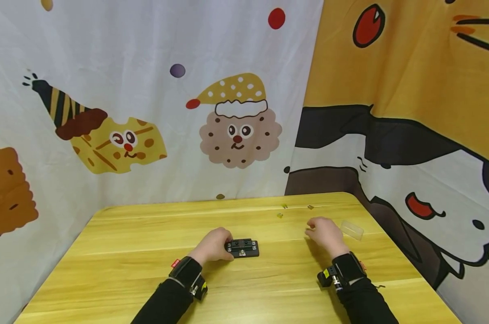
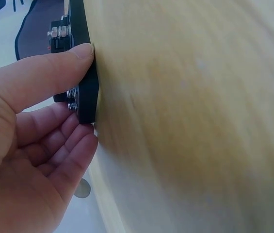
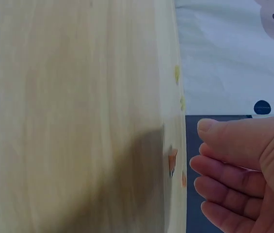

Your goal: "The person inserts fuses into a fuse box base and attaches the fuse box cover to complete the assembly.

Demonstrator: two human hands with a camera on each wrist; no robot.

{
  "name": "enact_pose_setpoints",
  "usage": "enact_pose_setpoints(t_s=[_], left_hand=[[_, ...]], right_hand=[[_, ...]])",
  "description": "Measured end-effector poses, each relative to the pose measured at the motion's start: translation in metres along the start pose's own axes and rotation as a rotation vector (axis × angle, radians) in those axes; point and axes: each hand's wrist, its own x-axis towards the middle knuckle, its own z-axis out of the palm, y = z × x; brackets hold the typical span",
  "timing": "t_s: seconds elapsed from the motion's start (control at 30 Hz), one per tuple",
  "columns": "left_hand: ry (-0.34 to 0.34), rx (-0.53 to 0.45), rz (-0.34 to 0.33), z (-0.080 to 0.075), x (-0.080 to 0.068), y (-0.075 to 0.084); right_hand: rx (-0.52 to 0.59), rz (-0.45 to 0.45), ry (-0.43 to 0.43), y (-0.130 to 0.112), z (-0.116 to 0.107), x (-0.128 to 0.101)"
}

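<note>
Hands rest on a yellow wooden table (image 1: pixel 147 252) set before cartoon-printed curtains (image 1: pixel 147 90). Just below the centre of the head view lies a small black rectangular terminal block with metal screws (image 1: pixel 242 248), flat on the tabletop. The left hand (image 1: pixel 213 245) grips its left end: in the left wrist view the thumb (image 2: pixel 54 68) presses one edge of the block (image 2: pixel 86 92) while the curled fingers (image 2: pixel 69 145) close on the opposite edge.

The right hand (image 1: pixel 324 233) sits well apart, to the right of centre in the head view, holding nothing. Its fingers (image 3: pixel 224 170) are loosely bent and relaxed, hovering near a small orange piece (image 3: pixel 172 160) on the table. Three more tiny yellowish pieces (image 1: pixel 283 206) lie scattered behind that hand, and a clear plastic lid or box (image 1: pixel 351 228) sits just to its right.

Likely risks: the block is pinched only at one end, so it could pivot or slide if pushed from the other side. The small loose pieces look easy to brush off the far edge with a careless sweep of the right hand.
</note>
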Motion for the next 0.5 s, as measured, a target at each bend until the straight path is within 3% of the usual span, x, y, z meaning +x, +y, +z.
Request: enact_pose_setpoints(t_s=[0.5], left_hand=[[-0.005,-0.002,-0.004,0.0007,0.0007,-0.0006]], right_hand=[[-0.084,0.018,0.005,0.0080,0.0033,0.0067]])
